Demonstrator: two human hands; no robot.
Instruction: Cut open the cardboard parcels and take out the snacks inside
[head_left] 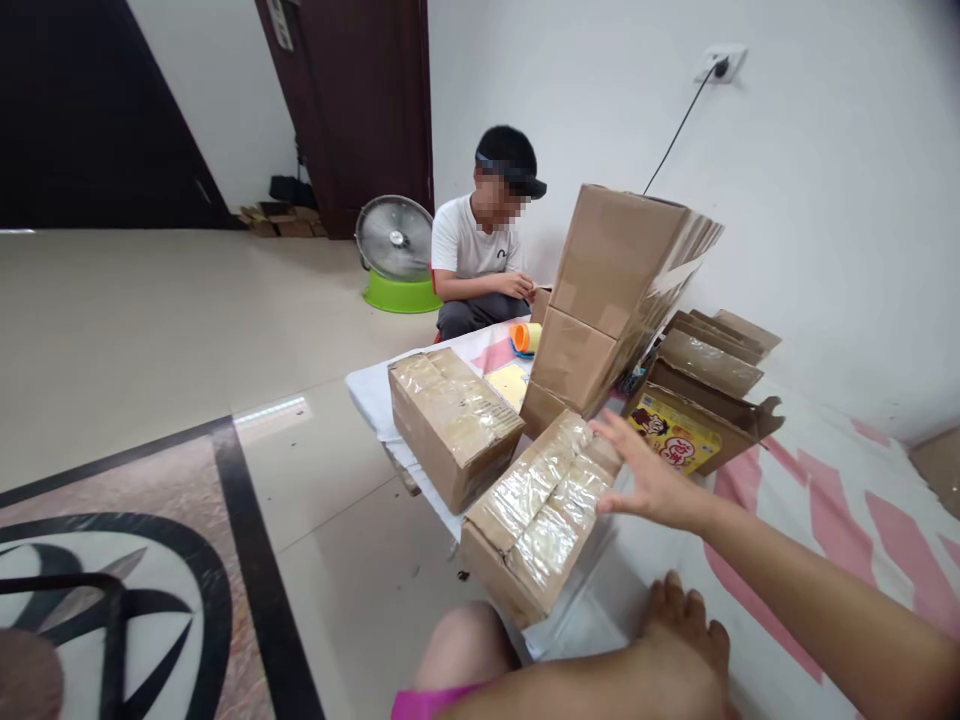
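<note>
My right hand (649,480) reaches in from the right with its fingers spread and nothing in it. The fingertips hover at the far right end of a tape-wrapped cardboard box (540,510) that lies slantwise on a white and pink sheet (825,500); I cannot tell whether they touch it. A second taped box (450,420) lies just behind and to the left. My left hand does not show. My bare knee (465,650) and foot (682,620) are at the bottom edge.
A leaning stack of tall boxes (615,290) stands behind, with an open box (720,385) holding a yellow packet (675,435) to its right. Another person (484,250) sits beyond, near an orange tape roll (525,337) and a floor fan (395,240). Tiled floor spreads left.
</note>
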